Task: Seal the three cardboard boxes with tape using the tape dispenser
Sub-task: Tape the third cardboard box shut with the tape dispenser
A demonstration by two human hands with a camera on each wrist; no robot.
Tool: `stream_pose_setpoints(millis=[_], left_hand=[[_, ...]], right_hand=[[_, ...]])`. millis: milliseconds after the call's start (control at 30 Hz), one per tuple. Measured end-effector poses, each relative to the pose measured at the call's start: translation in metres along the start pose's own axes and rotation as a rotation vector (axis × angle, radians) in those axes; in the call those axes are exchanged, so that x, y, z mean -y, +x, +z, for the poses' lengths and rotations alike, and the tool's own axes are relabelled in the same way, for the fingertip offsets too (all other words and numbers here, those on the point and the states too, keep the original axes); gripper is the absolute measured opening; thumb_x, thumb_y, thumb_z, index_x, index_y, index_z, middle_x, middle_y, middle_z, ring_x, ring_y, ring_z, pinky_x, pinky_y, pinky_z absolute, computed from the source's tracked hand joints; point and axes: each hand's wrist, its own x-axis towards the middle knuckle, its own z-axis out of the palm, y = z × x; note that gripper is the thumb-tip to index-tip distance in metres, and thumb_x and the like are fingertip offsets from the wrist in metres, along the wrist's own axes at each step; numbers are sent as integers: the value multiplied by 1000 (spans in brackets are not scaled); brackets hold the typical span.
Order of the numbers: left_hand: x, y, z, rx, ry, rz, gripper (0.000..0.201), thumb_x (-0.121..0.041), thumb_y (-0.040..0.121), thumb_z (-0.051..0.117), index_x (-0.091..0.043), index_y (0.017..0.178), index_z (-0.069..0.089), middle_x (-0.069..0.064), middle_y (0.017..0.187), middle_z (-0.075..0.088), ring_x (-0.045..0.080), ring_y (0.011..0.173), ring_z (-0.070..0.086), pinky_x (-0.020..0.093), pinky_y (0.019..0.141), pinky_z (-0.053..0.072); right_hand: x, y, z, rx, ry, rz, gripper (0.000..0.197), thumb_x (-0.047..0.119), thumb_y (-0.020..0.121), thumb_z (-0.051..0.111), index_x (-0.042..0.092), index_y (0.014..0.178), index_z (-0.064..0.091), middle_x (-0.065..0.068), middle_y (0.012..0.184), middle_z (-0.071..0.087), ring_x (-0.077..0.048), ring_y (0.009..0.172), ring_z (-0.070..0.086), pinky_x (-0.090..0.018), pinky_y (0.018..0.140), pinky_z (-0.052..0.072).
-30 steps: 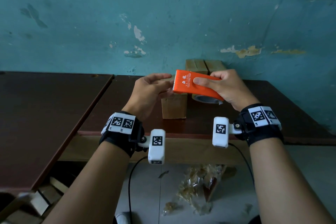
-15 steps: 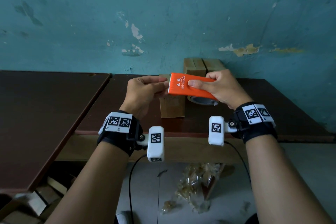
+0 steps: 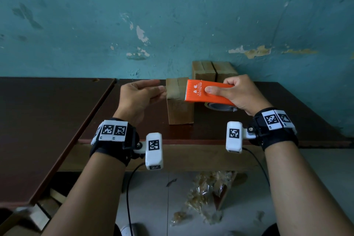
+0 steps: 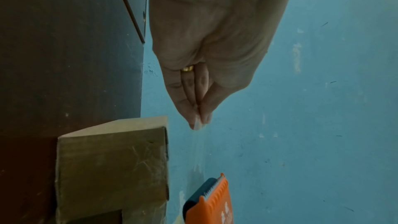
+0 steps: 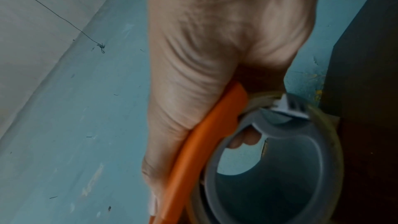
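Observation:
My right hand (image 3: 237, 94) grips the orange tape dispenser (image 3: 203, 93) above the table, its toothed blade pointing left; its grey tape roll (image 5: 280, 168) hangs beneath. My left hand (image 3: 141, 96) is held just left of the blade, and its thumb and fingertips (image 4: 199, 122) pinch a clear tape end. A faint strip of tape runs from there toward the dispenser (image 4: 212, 205). Under both hands the nearest cardboard box (image 3: 179, 105) stands upright on the dark table (image 3: 210, 130). Two more boxes (image 3: 204, 72) (image 3: 225, 72) stand side by side against the wall.
A second dark table (image 3: 38, 120) adjoins on the left with a narrow gap between. The teal wall (image 3: 172, 15) rises directly behind the boxes. Crumpled plastic scraps (image 3: 203, 197) lie on the floor under the table edge, cardboard pieces (image 3: 38, 214) under the left table.
My hands have drawn apart: the left moved leftward away from the blade with the tape end pinched. The dispenser shifted slightly right, baring the top of the near box.

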Motion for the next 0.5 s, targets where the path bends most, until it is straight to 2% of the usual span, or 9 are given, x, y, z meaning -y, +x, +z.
stream_pose_setpoints(millis=[167, 500], left_hand=[[4, 0, 1, 9, 0, -29, 26, 10, 87, 79, 6, 112, 73, 26, 97, 79, 30, 84, 79, 33, 80, 65], [11, 2, 6, -26, 7, -59, 36, 9, 87, 79, -1, 120, 69, 22, 99, 80, 30, 91, 80, 34, 82, 65]], right_hand=[[1, -2, -3, 5, 28, 41, 51, 54, 69, 93, 11, 72, 66, 6, 55, 64, -12, 47, 64, -27, 41, 45], [0, -3, -5, 51, 30, 55, 47, 49, 73, 93, 10, 79, 68, 6, 58, 70, -10, 51, 71, -25, 40, 46]])
